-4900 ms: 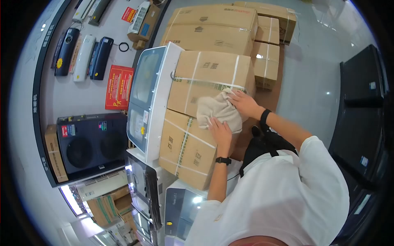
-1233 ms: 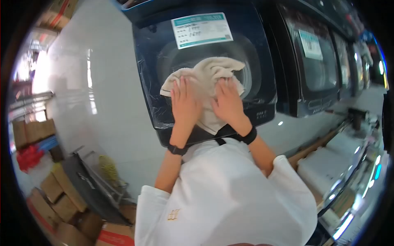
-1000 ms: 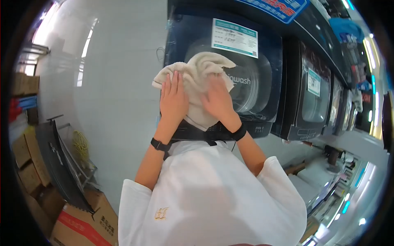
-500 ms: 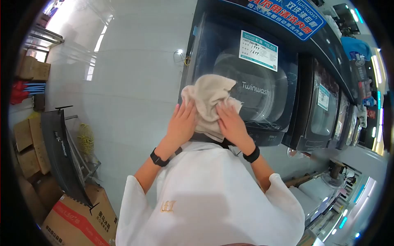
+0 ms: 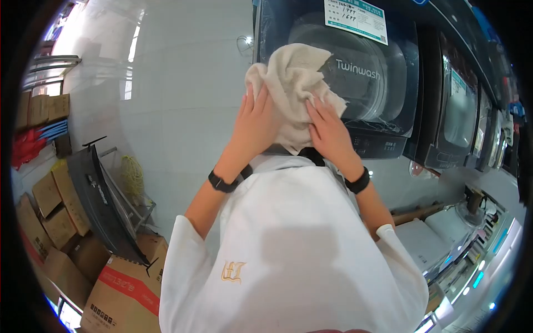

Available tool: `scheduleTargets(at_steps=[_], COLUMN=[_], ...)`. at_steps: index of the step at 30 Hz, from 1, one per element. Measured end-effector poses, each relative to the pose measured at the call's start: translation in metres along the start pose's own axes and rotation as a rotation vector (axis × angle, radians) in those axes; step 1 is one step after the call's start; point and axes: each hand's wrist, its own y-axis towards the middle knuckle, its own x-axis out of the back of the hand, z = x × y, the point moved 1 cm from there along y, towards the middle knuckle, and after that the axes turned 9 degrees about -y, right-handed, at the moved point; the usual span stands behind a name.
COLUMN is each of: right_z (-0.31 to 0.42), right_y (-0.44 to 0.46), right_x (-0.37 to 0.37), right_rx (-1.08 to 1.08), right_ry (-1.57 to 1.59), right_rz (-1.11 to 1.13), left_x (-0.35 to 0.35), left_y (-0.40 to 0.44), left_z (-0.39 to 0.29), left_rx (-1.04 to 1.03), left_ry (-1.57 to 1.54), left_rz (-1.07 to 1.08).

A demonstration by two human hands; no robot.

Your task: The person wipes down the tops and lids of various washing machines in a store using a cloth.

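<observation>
A crumpled beige cloth (image 5: 294, 77) lies bunched on the left front part of a dark washing machine (image 5: 388, 133) whose round window reads "Twinwash". My left hand (image 5: 256, 122) presses on the cloth's left side, its fingers extended over the fabric. On the right side of the cloth rests my right hand (image 5: 332, 130), fingers spread and flat, fingertips on the folds. A white and teal price label (image 5: 356, 19) is stuck near the machine's far edge. Each wrist has a black band.
More dark machines (image 5: 444, 111) stand in a row to the right. At the left are a black panel (image 5: 102, 200), a metal frame (image 5: 125, 205) with a yellow net and stacked cardboard boxes (image 5: 47, 191). A large box (image 5: 125, 286) with a red band sits lower left.
From the stacked cartons seen earliest, the view has changed to the dark machine. In the last half second, the cloth and both hands appear higher in view; both hands stay on the cloth.
</observation>
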Motion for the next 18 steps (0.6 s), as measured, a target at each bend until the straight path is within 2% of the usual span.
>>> scheduleTargets(at_steps=[3,5,9,12,16,18], right_z=[-0.033,-0.04,-0.019,-0.003,-0.024,-0.052], right_y=[0.0,0.004,0.022,-0.012,-0.052,-0.068], right_x=[0.006,0.007,-0.006,-0.021,-0.009,-0.001], right_rx=[-0.051,-0.108,-0.163,-0.192,-0.231,-0.316], right_ry=[0.04,0.098,0.011,0.036,0.097,0.122], right_rz=[-0.027,-0.055,-0.262,-0.265,-0.299,-0.349], left_x=[-0.007,-0.007,-0.011,-0.012,-0.03,-0.037], left_y=[-0.002,0.012,0.021,0.007,0.002,0.017], left_z=[0.006,0.002,-0.012,-0.037,-0.049,-0.063], left_rx=[0.088,0.051,0.002,-0.123,-0.085,-0.115], left_ry=[0.007,0.07,0.223,0.24,0.277,0.24], left_rz=[0.086,0.014,-0.068,0.091,0.081,0.089])
